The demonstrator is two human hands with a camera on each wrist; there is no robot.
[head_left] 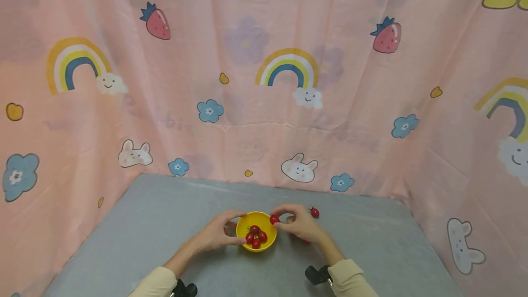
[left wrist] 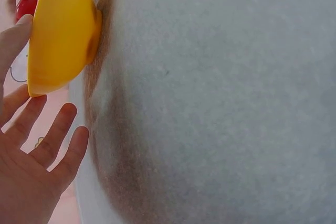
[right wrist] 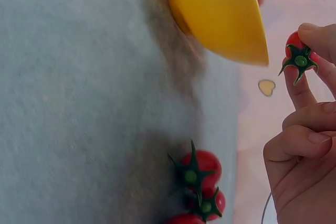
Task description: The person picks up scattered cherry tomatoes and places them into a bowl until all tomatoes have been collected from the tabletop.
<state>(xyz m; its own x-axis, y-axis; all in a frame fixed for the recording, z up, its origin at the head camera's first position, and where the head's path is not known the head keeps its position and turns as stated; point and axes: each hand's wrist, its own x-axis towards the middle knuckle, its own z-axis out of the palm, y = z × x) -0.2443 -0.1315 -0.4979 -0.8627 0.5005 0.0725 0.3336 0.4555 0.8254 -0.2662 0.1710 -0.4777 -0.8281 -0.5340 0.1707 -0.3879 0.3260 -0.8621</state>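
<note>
A small yellow bowl (head_left: pixel 264 221) stands on the table with several red cherry tomatoes (head_left: pixel 262 236) in it. My left hand (head_left: pixel 214 233) holds the bowl from its left side, thumb and fingertips on opposite parts of the rim. Just off the bowl's right rim, my right hand (head_left: pixel 303 226) pinches one cherry tomato (right wrist: pixel 300 59) between thumb and fingers, its green calyx showing in the right wrist view. More tomatoes (right wrist: pixel 203 169) lie on the table by the right hand, which partly hides them in the head view.
Beyond the right hand, a single cherry tomato (head_left: pixel 315 212) lies on the grey-covered table (head_left: pixel 165 210). A pink printed curtain (head_left: pixel 247 141) hangs along the back and sides of the table. Dark wrist devices (head_left: pixel 316 275) sit near both sleeves.
</note>
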